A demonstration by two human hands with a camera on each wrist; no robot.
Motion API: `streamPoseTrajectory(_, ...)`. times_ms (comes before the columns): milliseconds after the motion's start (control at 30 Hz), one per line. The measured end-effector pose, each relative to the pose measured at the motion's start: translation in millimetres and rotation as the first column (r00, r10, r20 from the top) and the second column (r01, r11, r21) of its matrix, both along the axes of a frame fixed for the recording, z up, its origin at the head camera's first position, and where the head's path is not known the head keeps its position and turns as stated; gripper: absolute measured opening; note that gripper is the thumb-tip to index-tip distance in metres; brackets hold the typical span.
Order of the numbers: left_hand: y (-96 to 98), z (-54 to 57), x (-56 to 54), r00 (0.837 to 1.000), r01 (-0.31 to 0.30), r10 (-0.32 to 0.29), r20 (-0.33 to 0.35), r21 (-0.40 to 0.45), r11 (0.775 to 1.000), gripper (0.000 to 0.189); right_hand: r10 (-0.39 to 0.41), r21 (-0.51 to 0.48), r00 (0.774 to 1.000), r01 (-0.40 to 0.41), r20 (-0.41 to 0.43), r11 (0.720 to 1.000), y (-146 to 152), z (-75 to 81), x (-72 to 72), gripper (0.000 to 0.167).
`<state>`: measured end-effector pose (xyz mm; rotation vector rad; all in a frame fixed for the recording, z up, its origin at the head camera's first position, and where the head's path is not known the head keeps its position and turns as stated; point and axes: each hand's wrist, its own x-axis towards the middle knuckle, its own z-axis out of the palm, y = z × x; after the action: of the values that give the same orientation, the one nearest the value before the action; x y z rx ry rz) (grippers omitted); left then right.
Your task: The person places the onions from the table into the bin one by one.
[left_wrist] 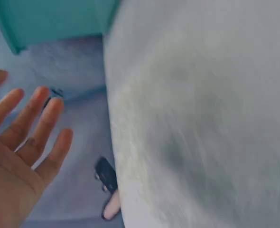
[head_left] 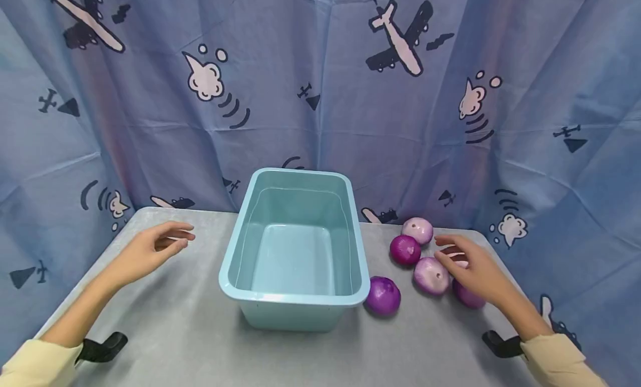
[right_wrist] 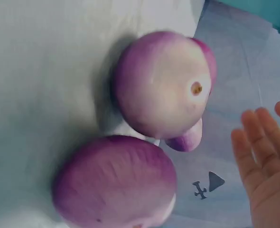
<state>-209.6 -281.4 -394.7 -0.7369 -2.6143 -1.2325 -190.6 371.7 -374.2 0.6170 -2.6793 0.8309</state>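
A pale teal plastic basin (head_left: 295, 314) stands mid-table, its bare bottom visible. Several red onions lie to its right: one onion (head_left: 383, 295) beside the basin's near right corner, a darker onion (head_left: 405, 250) and a paler onion (head_left: 417, 230) at the back, another pale onion (head_left: 432, 275) in front of them. My right hand (head_left: 473, 267) hovers over this group with fingers loosely bent, partly hiding an onion (head_left: 469, 297) below it. In the right wrist view, the right hand (right_wrist: 268, 166) holds nothing. Left of the basin, my left hand (head_left: 150, 248) hangs above the table, fingers relaxed and holding nothing.
The grey table (head_left: 185, 331) ends at a blue curtain (head_left: 270, 97) printed with planes, which surrounds the back and sides. Black straps (head_left: 102, 348) show at both wrists. The basin's raised rim (head_left: 295, 299) stands between the hands.
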Motion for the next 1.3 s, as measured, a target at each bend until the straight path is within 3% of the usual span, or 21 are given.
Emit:
streamPoseTrajectory(67, 8.7, 6.3, 2.9, 0.996, 0.041, -0.05, 0.074, 0.112, 0.993, 0.039, 0.006, -0.071, 1.0, -0.005, 0.016, 0.997, 2, -3.0, 4.5, 0.035)
streamPoseTrajectory(167, 22.3, 16.2, 6.8, 0.977, 0.087, -0.136, 0.165, 0.273, 0.958, 0.046, 0.027, -0.151, 0.999, -0.022, 0.035, 0.988, 1, -6.9, 11.3, 0.034)
streamPoseTrajectory(300, 40.3, 26.8, 12.2, 0.954, 0.132, -0.224, 0.2, 0.388, 0.912, 0.052, 0.059, -0.229, 0.996, -0.043, 0.065, 0.973, -1, -12.4, 18.1, 0.035)
streamPoseTrajectory(367, 49.3, 29.9, 14.8, 0.949, 0.148, -0.244, 0.201, 0.398, 0.905, 0.055, 0.082, -0.258, 0.994, -0.059, 0.079, 0.964, -3, -15.0, 20.2, 0.037)
streamPoseTrajectory(467, 61.4, 31.6, 17.2, 0.949, 0.151, -0.241, 0.204, 0.375, 0.914, 0.059, 0.129, -0.298, 0.987, -0.096, 0.094, 0.95, -6, -18.5, 21.9, 0.041)
streamPoseTrajectory(567, 71.4, 29.8, 17.7, 0.949, 0.165, -0.244, 0.199, 0.347, 0.923, 0.063, 0.176, -0.348, 0.979, -0.13, 0.102, 0.928, -10, -22.0, 23.3, 0.044)
streamPoseTrajectory(667, 79.2, 26.1, 16.3, 0.941, 0.198, -0.278, 0.194, 0.351, 0.915, 0.066, 0.206, -0.389, 0.972, -0.149, 0.111, 0.909, -14, -25.8, 25.1, 0.048)
streamPoseTrajectory(833, 87.2, 20.0, 13.8, 0.926, 0.23, -0.321, 0.198, 0.378, 0.897, 0.07, 0.249, -0.424, 0.958, -0.169, 0.142, 0.89, -20, -33.2, 27.8, 0.053)
streamPoseTrajectory(1067, 90.9, 15.8, 13.7, 0.922, 0.238, -0.33, 0.205, 0.374, 0.897, 0.07, 0.339, -0.462, 0.929, -0.237, 0.15, 0.855, -29, -42.8, 31.0, 0.067)
streamPoseTrajectory(1300, 93.9, 13.9, 10.3, 0.919, 0.241, -0.33, 0.213, 0.359, 0.902, 0.071, 0.332, -0.416, 0.918, -0.221, 0.216, 0.882, -38, -55.6, 30.2, 0.078)
